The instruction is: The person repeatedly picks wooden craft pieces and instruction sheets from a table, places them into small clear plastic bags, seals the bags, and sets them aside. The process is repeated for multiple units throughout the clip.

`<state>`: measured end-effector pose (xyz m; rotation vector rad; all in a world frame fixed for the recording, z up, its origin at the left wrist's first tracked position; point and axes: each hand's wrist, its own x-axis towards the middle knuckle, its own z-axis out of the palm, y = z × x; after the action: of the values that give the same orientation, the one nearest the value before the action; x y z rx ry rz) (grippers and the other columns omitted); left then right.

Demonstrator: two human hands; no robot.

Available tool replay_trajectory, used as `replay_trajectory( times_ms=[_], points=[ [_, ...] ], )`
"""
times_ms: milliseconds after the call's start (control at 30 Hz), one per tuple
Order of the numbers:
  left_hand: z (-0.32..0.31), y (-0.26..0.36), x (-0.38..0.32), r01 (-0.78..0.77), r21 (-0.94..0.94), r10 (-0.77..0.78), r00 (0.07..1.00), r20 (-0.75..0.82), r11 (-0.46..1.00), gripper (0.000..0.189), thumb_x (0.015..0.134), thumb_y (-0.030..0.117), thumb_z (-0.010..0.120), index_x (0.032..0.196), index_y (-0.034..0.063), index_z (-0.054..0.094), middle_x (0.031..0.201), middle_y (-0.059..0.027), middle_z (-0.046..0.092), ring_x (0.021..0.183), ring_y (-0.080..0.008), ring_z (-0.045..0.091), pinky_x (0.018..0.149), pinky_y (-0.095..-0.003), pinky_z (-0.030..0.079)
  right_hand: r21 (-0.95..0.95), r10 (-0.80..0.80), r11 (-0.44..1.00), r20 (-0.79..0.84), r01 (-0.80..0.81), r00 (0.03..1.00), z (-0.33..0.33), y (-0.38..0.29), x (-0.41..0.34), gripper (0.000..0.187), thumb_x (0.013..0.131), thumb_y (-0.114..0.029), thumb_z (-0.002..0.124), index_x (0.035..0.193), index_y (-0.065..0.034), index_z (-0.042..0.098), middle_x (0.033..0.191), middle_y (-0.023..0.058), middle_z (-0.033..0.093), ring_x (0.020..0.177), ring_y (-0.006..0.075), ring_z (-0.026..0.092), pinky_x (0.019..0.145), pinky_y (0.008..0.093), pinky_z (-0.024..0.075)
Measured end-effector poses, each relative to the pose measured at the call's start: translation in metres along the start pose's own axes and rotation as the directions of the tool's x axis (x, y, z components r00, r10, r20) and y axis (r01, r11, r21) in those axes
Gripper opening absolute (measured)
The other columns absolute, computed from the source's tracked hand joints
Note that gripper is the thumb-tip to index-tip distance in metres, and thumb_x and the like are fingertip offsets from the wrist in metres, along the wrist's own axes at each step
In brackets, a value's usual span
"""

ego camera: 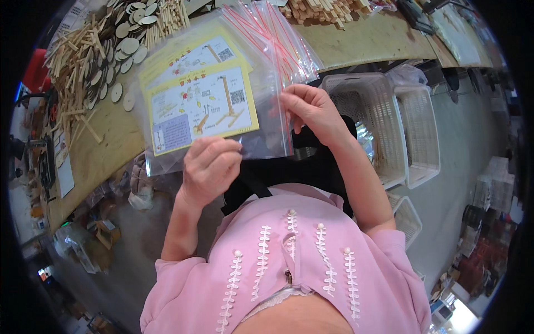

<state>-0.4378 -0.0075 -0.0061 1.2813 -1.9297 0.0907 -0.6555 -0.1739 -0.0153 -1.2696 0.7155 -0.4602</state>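
A clear plastic zip bag (271, 144) lies on its side before me, its red-lined mouth towards the right. My right hand (311, 110) pinches that mouth edge between thumb and fingers. With curled fingers, my left hand (212, 167) grips the lower edge of the bag and the yellow-bordered printed card (217, 102). The card bears diagrams, writing and a printed code; whether it is fully inside the bag I cannot tell. A similar printed card (196, 58) shows just behind it. Past my right hand lies a fanned pile of zip bags with red lines (267, 33).
Thin wooden sticks (75, 71) and pale round discs (129, 46) are heaped on the worktable (121, 137) at left. Square wooden sticks (319, 10) lie at the back. White plastic baskets (400, 125) stand right of me, below table height.
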Motion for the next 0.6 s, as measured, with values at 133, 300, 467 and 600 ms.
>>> replay_trajectory(
  times_ms=[133,300,467,600],
  points=[
    [0.010,0.017,-0.036,0.133,-0.127,-0.113,0.982,0.151,0.983,0.019,0.073,-0.004,0.075,0.086,0.0056,0.065,0.098,-0.0066,0.071,0.088,-0.0269,0.069,0.077,-0.0381,0.055,-0.098,0.179,0.981,0.104,-0.169,0.978,-0.007,0.017,-0.023,0.020,0.103,-0.020,0.067,0.098,-0.0019,0.073,0.086,0.0036,0.076,0.066,0.0080,0.069,0.050,0.0212,0.0467],
    [0.044,0.013,-0.075,0.362,-0.037,-0.310,0.844,0.438,0.932,0.015,0.076,-0.001,0.072,0.089,0.0038,0.066,0.101,-0.0116,0.071,0.093,-0.0325,0.069,0.080,-0.0417,0.055,-0.027,0.337,0.942,0.081,-0.336,0.938,-0.014,0.082,-0.076,0.016,0.101,-0.016,0.069,0.094,-0.0015,0.069,0.083,0.0062,0.074,0.064,0.0092,0.066,0.052,0.0225,0.0480],
    [0.087,0.037,-0.044,0.644,-0.528,-0.507,0.764,0.400,0.554,0.025,0.095,0.007,0.072,0.119,-0.0011,0.072,0.101,-0.0168,0.076,0.084,-0.0197,0.076,0.072,-0.0305,0.058,0.130,0.268,0.960,-0.168,-0.248,0.949,0.002,0.095,-0.092,0.023,0.101,-0.021,0.074,0.087,-0.0068,0.064,0.072,-0.0017,0.065,0.061,0.0061,0.061,0.055,0.0198,0.0464],
    [0.106,0.047,-0.015,0.744,-0.470,-0.478,0.667,0.572,0.475,0.022,0.097,0.011,0.074,0.115,-0.0015,0.073,0.089,-0.0113,0.076,0.078,-0.0135,0.070,0.070,-0.0275,0.055,0.309,0.082,0.951,-0.209,-0.014,0.974,0.008,0.104,-0.084,0.020,0.101,-0.020,0.074,0.089,-0.0054,0.066,0.080,0.0006,0.069,0.070,0.0075,0.065,0.063,0.0218,0.0533]
  ],
)
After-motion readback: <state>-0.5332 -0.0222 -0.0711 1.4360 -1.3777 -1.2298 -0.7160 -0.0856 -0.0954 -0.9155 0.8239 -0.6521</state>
